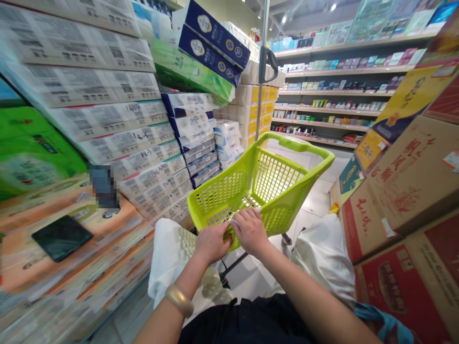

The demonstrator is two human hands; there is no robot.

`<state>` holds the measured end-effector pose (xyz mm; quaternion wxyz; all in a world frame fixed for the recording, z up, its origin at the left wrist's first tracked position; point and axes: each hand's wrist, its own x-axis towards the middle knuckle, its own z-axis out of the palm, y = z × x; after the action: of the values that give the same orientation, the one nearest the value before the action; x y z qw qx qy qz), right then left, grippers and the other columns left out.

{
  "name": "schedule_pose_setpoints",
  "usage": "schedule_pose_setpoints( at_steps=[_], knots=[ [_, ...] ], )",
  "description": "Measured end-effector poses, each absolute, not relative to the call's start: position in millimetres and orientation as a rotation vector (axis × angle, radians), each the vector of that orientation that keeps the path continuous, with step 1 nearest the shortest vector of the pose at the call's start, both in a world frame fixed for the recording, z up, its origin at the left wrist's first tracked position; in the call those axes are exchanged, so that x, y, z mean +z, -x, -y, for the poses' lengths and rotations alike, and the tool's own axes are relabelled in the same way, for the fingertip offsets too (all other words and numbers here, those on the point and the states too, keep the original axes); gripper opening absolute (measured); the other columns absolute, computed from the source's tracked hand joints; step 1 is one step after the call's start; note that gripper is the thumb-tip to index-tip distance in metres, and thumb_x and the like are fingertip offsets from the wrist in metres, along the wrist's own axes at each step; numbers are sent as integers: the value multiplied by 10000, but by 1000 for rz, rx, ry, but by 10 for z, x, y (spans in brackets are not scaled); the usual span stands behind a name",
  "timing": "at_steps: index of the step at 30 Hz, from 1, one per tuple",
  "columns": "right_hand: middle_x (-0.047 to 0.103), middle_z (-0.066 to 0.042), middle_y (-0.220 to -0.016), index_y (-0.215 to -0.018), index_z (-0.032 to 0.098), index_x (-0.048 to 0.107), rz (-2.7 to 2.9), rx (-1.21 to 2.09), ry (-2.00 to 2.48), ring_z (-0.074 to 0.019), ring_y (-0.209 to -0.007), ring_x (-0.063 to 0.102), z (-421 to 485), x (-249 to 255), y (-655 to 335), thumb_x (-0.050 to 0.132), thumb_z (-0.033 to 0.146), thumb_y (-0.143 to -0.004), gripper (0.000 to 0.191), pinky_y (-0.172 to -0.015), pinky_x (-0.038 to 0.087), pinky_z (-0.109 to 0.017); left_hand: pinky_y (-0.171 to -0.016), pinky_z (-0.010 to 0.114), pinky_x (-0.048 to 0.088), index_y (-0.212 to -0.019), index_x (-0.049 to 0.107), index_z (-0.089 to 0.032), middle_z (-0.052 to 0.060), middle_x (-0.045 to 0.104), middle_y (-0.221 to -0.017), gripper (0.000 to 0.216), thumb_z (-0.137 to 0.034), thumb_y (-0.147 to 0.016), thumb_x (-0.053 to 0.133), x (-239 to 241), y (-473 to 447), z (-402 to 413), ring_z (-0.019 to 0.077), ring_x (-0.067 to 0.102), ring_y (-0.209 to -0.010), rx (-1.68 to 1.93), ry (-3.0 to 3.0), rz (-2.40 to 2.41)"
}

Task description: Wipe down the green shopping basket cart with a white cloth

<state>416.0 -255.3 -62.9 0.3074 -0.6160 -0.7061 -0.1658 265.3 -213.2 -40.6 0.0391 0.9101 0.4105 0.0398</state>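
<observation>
In front of my knees stands a lime-green plastic shopping cart (pixel 294 215) with latticed walls; its basket holds no goods that I can see. My left hand (pixel 212 242) is closed at the cart's near rim, fingers curled and partly hidden. Right beside it, my right hand (pixel 251 229) bends its fingers over the same rim, the two hands almost touching. A small pale spot shows between them, too small to name. Around my left wrist sits a gold-coloured bangle (pixel 179 300).
Tall stacks of wrapped tissue packs (pixel 132 114) line the left. A dark flat device (pixel 62 237) and a pixelated phone-like object (pixel 103 188) lie on orange packs (pixel 122 224). Cardboard cartons (pixel 412 186) crowd the right. Behind a metal pole (pixel 261 91), shelves (pixel 333 95) hold small boxes and bottles.
</observation>
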Motion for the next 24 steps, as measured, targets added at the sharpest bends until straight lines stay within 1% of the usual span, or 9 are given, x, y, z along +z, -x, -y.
schedule_pose_setpoints(
  at_steps=[4, 8, 12, 17, 20, 24],
  knots=[
    [612, -24, -795, -816, 226, 605, 1892, -506, 1634, -175, -815, 507, 2551, -582, -4450, 444, 313, -960, 234, -901, 317, -326, -685, 304, 435, -986, 582, -265, 18, 716, -924, 211, -345, -860, 433, -399, -2624, 2125, 226, 669, -859, 122, -2801, -1270],
    [607, -33, -777, -794, 215, 607, 1736, -596, 1768, -184, -817, 501, 2540, -495, -4849, 433, 304, -965, 260, -953, 299, -332, -668, 302, 429, -955, 587, -263, 13, 716, -899, 210, -358, -866, 422, -412, -2635, 2127, 225, 670, -845, 119, -2798, -1299],
    [611, -26, -781, -767, 216, 596, 1662, -559, 1799, -183, -835, 505, 2539, -527, -4634, 445, 284, -956, 251, -998, 264, -340, -667, 304, 424, -966, 583, -255, 18, 721, -918, 215, -364, -866, 426, -422, -2664, 2144, 228, 673, -855, 124, -2802, -1298],
    [622, -13, -815, -827, 227, 604, 1899, -442, 1624, -172, -854, 509, 2554, -631, -4189, 468, 292, -947, 193, -956, 282, -321, -664, 302, 415, -992, 571, -260, 9, 724, -948, 203, -342, -857, 443, -414, -2639, 2147, 226, 677, -868, 140, -2816, -1255],
    [627, -17, -816, -839, 226, 613, 1937, -458, 1620, -171, -838, 507, 2558, -602, -4364, 453, 319, -957, 219, -931, 291, -319, -664, 304, 412, -962, 575, -257, 7, 725, -926, 188, -339, -858, 441, -410, -2610, 2133, 226, 678, -861, 143, -2816, -1262],
    [620, -27, -799, -822, 218, 621, 1811, -546, 1731, -174, -823, 500, 2565, -506, -4793, 432, 314, -967, 257, -943, 290, -315, -659, 303, 408, -932, 581, -253, 8, 727, -918, 191, -348, -862, 432, -423, -2606, 2121, 226, 677, -853, 143, -2804, -1296]
  ],
)
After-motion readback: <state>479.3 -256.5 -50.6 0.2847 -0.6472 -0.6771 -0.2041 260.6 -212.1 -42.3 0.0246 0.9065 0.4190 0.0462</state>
